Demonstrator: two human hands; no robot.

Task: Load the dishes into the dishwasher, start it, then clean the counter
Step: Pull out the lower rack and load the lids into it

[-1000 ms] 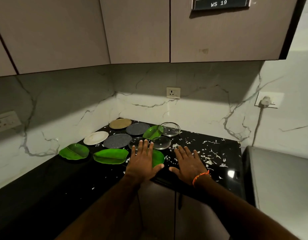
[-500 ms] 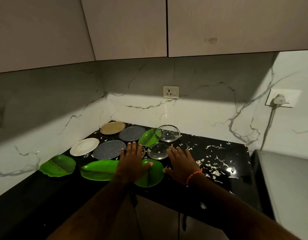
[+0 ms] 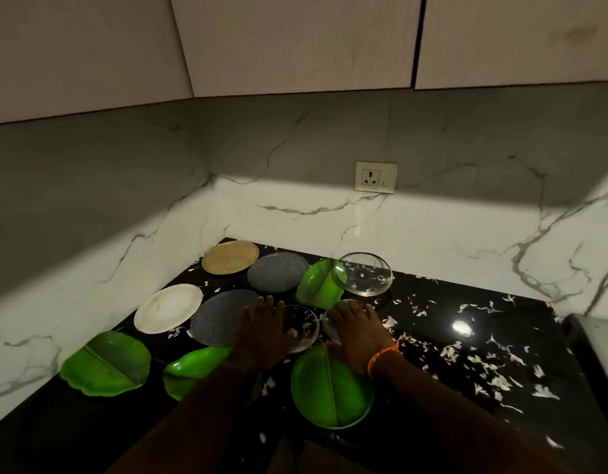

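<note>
Several dishes lie on the black counter [image 3: 501, 323]. My left hand [image 3: 263, 331] hovers flat, fingers straight, over a clear glass plate [image 3: 304, 328] and the near grey plate [image 3: 217, 316]. My right hand [image 3: 359, 331], with an orange wristband, stretches flat over a second glass plate [image 3: 330, 323], above the near green leaf plate [image 3: 330, 391]. Other green leaf plates sit at the left [image 3: 106, 364], under my left forearm [image 3: 193, 366] and at the back [image 3: 319, 283]. A white plate [image 3: 167, 307], a tan plate [image 3: 231, 256], a far grey plate [image 3: 277, 271] and a glass bowl [image 3: 364, 273] lie behind.
White scraps [image 3: 483, 364] litter the counter's right half. Marble walls close the corner at left and back, with a socket [image 3: 376, 177] on the back wall. Wall cabinets [image 3: 295, 42] hang overhead. A pale appliance edge [image 3: 600, 333] stands at the far right.
The view has tilted down and closer to the counter. Both hands have reached farther forward, from the near green plate to over the glass plates.
</note>
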